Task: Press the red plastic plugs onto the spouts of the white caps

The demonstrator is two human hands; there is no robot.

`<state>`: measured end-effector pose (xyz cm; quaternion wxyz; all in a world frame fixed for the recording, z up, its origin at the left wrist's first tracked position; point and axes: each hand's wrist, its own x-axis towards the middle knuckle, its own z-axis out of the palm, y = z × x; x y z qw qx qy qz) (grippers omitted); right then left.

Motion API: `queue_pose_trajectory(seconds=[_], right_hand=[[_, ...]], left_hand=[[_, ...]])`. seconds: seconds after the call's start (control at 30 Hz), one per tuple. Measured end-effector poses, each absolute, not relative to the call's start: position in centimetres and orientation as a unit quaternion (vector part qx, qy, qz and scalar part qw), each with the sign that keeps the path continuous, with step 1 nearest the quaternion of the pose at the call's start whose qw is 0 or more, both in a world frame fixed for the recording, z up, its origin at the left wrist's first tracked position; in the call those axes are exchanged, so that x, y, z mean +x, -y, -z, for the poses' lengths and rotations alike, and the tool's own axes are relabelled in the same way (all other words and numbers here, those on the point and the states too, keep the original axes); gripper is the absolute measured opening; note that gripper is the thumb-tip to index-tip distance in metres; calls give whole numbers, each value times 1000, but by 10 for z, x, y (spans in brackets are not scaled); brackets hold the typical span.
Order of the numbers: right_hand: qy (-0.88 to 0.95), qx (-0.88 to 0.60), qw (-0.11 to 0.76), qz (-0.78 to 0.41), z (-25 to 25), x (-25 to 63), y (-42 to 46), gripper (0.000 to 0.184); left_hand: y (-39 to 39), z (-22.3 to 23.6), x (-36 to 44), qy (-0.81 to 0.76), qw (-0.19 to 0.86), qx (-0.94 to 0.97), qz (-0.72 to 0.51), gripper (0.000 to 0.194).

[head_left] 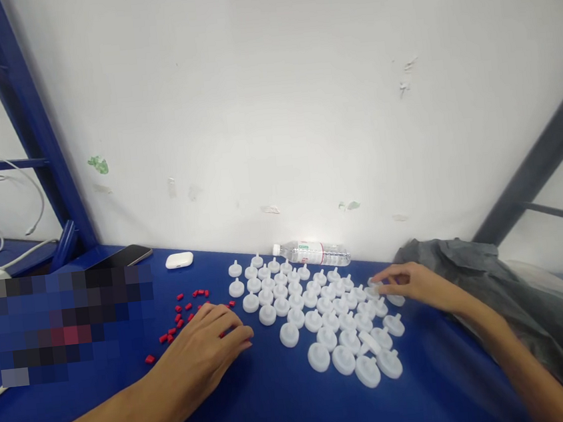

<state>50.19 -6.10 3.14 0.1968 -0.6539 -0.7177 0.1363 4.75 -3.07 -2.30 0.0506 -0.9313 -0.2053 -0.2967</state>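
The right hand, thumb and finger slightly parted, touches the white caps on the table; grip unclear. The left hand, loosely curled, covers red pieces, hold hidden. Picking seems underway, calling for a light pinch.

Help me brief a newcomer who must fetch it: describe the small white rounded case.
Find the blue tabletop and follow its far edge along the white wall. Toward the left, just right of the flat black phone, lies the small white rounded case. It is smooth and stemless, unlike the stemmed white plastic discs grouped to its right.
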Motion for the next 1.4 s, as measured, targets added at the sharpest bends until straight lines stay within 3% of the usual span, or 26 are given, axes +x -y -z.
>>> queue_pose_trajectory(seconds=[0.13,0.37,0.57,0.8,1.23,1.4], right_hand=[[723,-658,195,-80,-31,494,59,35],[675,-626,375,-107,-43,453,65,29],[804,-518,289,-42,-32,366,83,23],[876,-361,319,36,-6,304,107,39],[870,-356,340,20,2,290,112,37],[867,-347,357,-9,2,290,113,23]], left_hand=[[33,19,47,186,30,-930,316,22],[38,13,50,165,29,-919,357,19],[41,9,51,169,5,-909,381,18],[52,8,54,142,-25,-916,374,21],[62,8,59,128,-37,-917,375,17],[53,10,58,172,5,-906,386,16]])
